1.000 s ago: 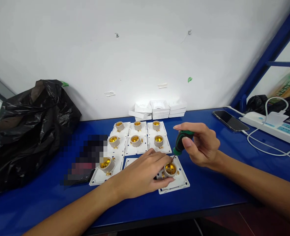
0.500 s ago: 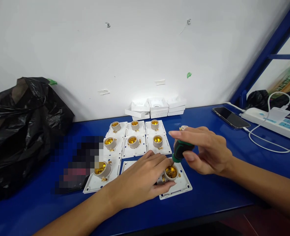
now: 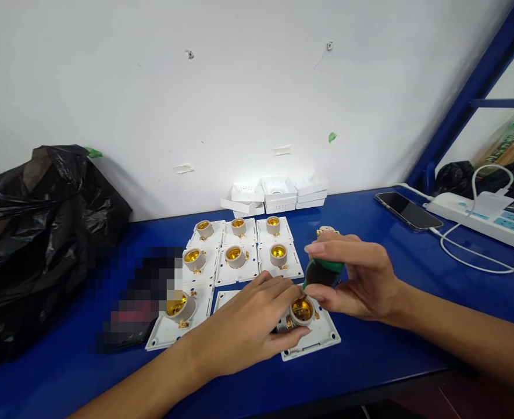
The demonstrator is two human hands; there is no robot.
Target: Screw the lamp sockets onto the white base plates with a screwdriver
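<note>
My left hand (image 3: 248, 323) lies over a white square plate (image 3: 322, 340) on the blue table (image 3: 370, 349), fingers curled against the beige lamp socket (image 3: 302, 311) with a brass inside that stands on it. My right hand (image 3: 359, 279) pinches the green and black handle of a short screwdriver (image 3: 322, 272), held upright with its tip down in that socket. Behind them lie several more white plates with lamp sockets (image 3: 235, 256) set out in rows, and one plate (image 3: 176, 317) at the front left.
A black plastic bag (image 3: 39, 233) fills the table's left side. White boxes (image 3: 278, 195) are stacked at the wall. At the right lie a phone (image 3: 407, 210) and a white power strip (image 3: 488, 221) with cables. A blurred dark thing (image 3: 139, 302) lies left of the plates.
My right hand has lowered the screwdriver towards the socket and turned it more upright. My left hand has stayed on the plate and socket. The view has shifted slightly.
</note>
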